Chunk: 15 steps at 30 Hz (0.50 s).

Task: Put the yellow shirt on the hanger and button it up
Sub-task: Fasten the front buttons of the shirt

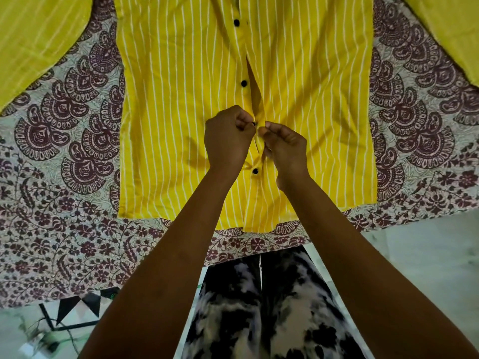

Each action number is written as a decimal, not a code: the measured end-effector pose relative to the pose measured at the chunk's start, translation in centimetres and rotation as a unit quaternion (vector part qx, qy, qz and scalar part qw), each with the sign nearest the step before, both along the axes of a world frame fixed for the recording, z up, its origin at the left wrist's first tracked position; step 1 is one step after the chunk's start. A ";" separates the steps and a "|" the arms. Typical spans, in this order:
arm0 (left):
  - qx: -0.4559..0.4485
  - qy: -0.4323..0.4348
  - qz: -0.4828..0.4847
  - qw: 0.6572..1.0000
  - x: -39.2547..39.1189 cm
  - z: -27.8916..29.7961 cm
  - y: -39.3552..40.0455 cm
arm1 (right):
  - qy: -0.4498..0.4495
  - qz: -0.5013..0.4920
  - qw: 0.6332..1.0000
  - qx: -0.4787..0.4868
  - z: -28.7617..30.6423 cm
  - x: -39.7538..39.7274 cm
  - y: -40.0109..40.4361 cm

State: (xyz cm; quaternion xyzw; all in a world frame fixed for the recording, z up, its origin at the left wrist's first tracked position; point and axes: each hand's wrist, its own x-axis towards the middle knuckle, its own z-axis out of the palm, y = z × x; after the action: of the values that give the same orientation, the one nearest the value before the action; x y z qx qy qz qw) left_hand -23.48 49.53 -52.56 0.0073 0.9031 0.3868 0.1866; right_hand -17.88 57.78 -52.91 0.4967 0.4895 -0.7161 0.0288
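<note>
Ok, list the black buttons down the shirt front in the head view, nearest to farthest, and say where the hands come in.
Lowest button → left hand and right hand side by side, pinching the yellow shirt at its front opening → middle button → top button.

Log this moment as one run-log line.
stage: buttoning | left hand: pinches placket at button | right hand: pinches opposite placket edge | yellow shirt: flat on patterned cloth | hanger: unseen
</note>
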 end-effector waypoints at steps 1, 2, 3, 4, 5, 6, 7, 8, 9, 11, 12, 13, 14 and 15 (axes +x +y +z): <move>-0.009 0.004 -0.001 1.000 0.1 0.0 0.0 | -0.003 -0.005 1.000 -0.016 0.1 0.0 0.0; -0.015 0.007 -0.002 1.000 0.2 -0.1 0.0 | -0.005 -0.010 1.000 -0.027 0.1 0.0 0.0; -0.018 0.010 -0.005 1.000 0.3 -0.1 0.0 | -0.007 -0.014 0.999 -0.032 0.2 0.0 0.1; -0.016 0.013 -0.005 1.000 0.4 -0.1 0.0 | -0.008 -0.015 0.999 -0.031 0.2 0.0 0.1; -0.008 0.015 -0.002 1.000 0.4 -0.1 0.1 | -0.006 -0.014 1.000 -0.026 0.2 0.0 0.1; 0.005 0.014 0.005 1.000 0.5 0.0 0.1 | -0.002 -0.009 1.000 -0.017 0.1 0.0 0.2; 0.020 0.013 0.012 1.000 0.6 0.1 0.2 | 0.001 -0.001 1.000 -0.003 0.0 0.0 0.2; 0.033 0.011 0.018 0.999 0.6 0.2 0.2 | 0.001 0.011 1.000 0.016 0.0 0.0 0.2; 0.043 0.009 0.022 0.999 0.6 0.1 0.2 | 0.001 0.024 0.999 0.037 -0.1 0.0 0.3; 0.049 0.006 0.021 0.999 0.7 0.1 0.2 | 0.000 0.041 0.997 0.063 -0.3 0.1 0.3; 0.049 0.003 0.018 0.999 0.7 0.0 0.1 | 0.000 0.042 0.997 0.066 -0.3 0.1 0.3; 0.049 -0.001 0.015 0.999 0.7 -0.1 0.1 | 0.000 0.039 0.997 0.063 -0.3 0.2 0.3; 0.048 -0.005 0.013 0.999 0.6 -0.2 0.0 | -0.001 0.033 0.998 0.055 -0.3 0.2 0.2; 0.046 -0.009 0.011 0.999 0.6 -0.2 0.0 | -0.003 0.025 0.999 0.045 -0.3 0.1 0.2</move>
State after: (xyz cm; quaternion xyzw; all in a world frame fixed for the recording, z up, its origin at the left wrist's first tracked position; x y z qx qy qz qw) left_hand -22.91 49.55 -52.79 0.0021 0.8825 0.4303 0.1899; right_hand -17.76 57.96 -53.23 0.4876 0.5333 -0.6908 0.0256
